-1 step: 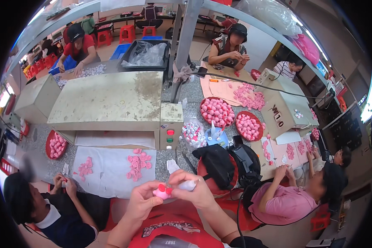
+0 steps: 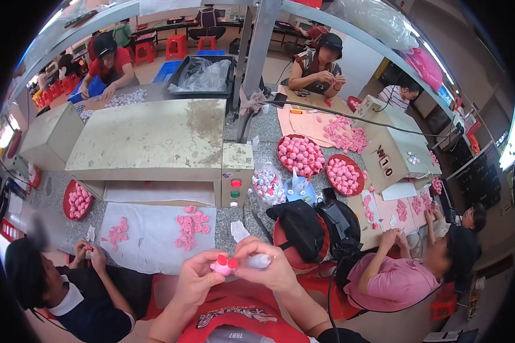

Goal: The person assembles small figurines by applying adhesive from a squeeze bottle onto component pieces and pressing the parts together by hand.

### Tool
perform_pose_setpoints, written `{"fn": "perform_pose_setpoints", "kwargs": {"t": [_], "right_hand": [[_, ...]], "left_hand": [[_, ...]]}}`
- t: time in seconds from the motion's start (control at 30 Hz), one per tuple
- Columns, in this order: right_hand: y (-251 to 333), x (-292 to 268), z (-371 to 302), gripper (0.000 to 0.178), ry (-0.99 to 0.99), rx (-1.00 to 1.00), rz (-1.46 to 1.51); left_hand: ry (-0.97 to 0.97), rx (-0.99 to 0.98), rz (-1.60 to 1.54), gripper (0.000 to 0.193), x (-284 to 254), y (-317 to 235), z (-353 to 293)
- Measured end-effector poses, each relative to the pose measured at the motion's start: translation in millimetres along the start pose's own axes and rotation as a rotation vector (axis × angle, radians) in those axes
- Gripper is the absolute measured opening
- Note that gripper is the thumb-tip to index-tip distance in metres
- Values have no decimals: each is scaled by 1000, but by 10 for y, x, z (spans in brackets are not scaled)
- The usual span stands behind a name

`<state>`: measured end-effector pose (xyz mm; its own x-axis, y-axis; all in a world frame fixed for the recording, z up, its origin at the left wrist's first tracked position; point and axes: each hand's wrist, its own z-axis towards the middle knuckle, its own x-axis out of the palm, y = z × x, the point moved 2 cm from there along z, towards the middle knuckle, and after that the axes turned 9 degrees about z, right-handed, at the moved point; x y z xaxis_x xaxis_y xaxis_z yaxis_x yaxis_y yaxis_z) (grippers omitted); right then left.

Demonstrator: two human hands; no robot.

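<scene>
My left hand [image 2: 195, 275] pinches a small pink toy piece [image 2: 219, 267] with two red round parts [image 2: 233, 263] on its upper side. Close beside it on the right, my right hand [image 2: 276, 273] is closed around a small whitish, translucent squeeze bottle [image 2: 259, 261]. Its tip is hidden by my fingers. Both hands are held in front of the table's near edge, over my red apron [image 2: 240, 314]. Beyond them lies a white sheet [image 2: 154, 228] bearing two groups of pink pieces [image 2: 190, 227].
A pale metal box [image 2: 149, 137] stands behind the sheet. Red bowls of pink pieces [image 2: 300, 154] and a black bag [image 2: 300, 228] are to the right. A metal post [image 2: 252, 74] rises mid-table. Co-workers sit at left [image 2: 91, 303] and right [image 2: 395, 274].
My right thumb and fingers have drawn slightly to the right, off the toy piece's red parts. The bottle has tipped a little in my hand. My left hand has barely moved.
</scene>
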<state>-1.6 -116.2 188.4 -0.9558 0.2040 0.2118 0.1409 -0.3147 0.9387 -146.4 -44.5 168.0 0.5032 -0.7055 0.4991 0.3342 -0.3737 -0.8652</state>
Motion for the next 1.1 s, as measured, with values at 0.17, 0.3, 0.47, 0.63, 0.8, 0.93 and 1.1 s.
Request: {"fn": "perform_pose_setpoints", "kwargs": {"t": [0.17, 0.3, 0.47, 0.63, 0.8, 0.93, 1.1], "right_hand": [[231, 123, -28, 30, 3, 13, -130], [210, 110, -41, 30, 46, 46, -120], [202, 123, 48, 29, 146, -29, -168], [320, 192, 27, 28, 129, -147, -299], [276, 162, 66, 30, 141, -132, -304], [242, 179, 117, 30, 132, -121, -339], [272, 170, 126, 27, 123, -120, -348]], "left_hand": [[32, 161, 169, 33, 64, -74, 4], [85, 119, 174, 33, 49, -144, -37], [101, 90, 204, 37, -23, -191, -16], [116, 126, 185, 36, 73, -291, -37], [72, 147, 216, 34, 57, -281, -14], [51, 157, 238, 31, 12, -269, -7], [55, 194, 290, 29, 33, -244, -1]]}}
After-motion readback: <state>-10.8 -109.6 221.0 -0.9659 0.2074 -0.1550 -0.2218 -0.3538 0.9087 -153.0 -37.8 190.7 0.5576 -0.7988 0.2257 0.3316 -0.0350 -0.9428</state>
